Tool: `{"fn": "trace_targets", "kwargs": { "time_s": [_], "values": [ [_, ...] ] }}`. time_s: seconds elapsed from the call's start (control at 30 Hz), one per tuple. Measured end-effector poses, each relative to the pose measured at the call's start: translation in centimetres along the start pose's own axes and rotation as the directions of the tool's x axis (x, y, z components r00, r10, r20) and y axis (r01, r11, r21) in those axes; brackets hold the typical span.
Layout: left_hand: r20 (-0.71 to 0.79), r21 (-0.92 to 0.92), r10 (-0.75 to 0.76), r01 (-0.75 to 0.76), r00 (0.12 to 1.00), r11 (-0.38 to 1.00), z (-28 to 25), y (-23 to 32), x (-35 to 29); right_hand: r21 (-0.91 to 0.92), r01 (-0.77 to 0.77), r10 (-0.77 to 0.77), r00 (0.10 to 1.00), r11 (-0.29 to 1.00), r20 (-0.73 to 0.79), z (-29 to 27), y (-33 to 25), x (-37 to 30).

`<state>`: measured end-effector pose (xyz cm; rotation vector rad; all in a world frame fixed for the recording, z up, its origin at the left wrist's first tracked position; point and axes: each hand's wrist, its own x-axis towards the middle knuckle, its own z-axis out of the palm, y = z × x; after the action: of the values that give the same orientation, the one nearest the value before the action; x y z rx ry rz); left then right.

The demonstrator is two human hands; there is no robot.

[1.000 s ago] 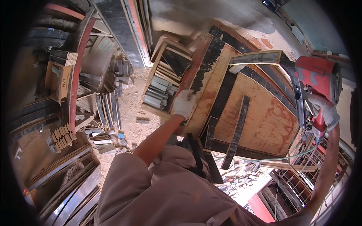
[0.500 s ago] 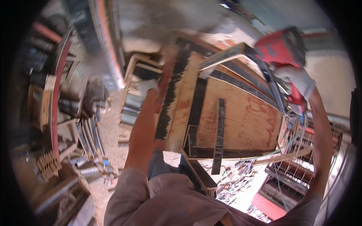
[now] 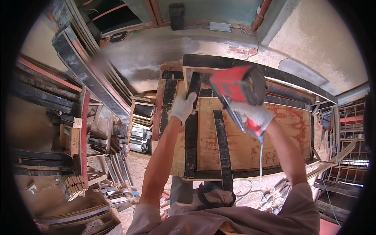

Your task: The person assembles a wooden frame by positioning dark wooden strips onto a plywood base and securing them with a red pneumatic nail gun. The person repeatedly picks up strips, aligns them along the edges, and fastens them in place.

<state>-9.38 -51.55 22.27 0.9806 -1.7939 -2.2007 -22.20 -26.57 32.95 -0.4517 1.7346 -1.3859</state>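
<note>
In a pale work glove, my left hand (image 3: pixel 183 108) is closed around a black-faced wooden strip (image 3: pixel 192 129) that lies lengthwise across the left part of a plywood worktop (image 3: pixel 258 137). My right hand (image 3: pixel 253 114), gloved too, grips a red and black nail gun (image 3: pixel 231 82), held above the worktop's middle and blurred by motion. A thin pale air hose (image 3: pixel 261 160) hangs from the nail gun's handle. Beyond both hands, a long black strip (image 3: pixel 290 74) runs along the worktop's far side. A shorter loose black strip (image 3: pixel 222 145) lies between my forearms, its near end over the front edge.
Stacked boards (image 3: pixel 92 74) lean at the left, beside a red-edged rack (image 3: pixel 83 137). Wood pieces (image 3: pixel 117 168) litter the floor there. A wall (image 3: pixel 321 47) stands behind the worktop. At the right are a slatted rack (image 3: pixel 348 156) and more timber.
The view has swung toward the right. My right hand has brought the nail gun inward over the worktop. My left hand has moved from the worktop's left edge onto the black-faced strip.
</note>
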Motion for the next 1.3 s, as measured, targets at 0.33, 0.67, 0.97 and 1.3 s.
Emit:
{"fn": "trace_targets", "kwargs": {
  "time_s": [0.33,0.67,0.97,1.3],
  "values": [
    [-0.463,0.088,0.196,-0.176,0.864,0.980,3.6,4.1,3.0,0.654,-0.329,0.163,0.939,0.681,0.303,-3.8,15.1,5.0],
    [-0.477,0.025,0.210,-0.226,0.853,0.974,4.2,2.9,3.3,0.835,-0.346,-0.324,0.804,0.428,0.499,0.3,16.8,16.9],
    [-0.213,0.889,0.605,-0.105,0.767,0.445,4.9,8.3,3.2,0.866,-0.255,-0.469,0.756,0.430,0.456,1.4,15.3,18.1],
    [-0.125,0.960,0.710,-0.097,0.693,0.264,4.7,8.0,4.7,0.885,-0.449,-0.630,0.655,0.120,0.418,4.7,17.7,20.2]
  ]
}}
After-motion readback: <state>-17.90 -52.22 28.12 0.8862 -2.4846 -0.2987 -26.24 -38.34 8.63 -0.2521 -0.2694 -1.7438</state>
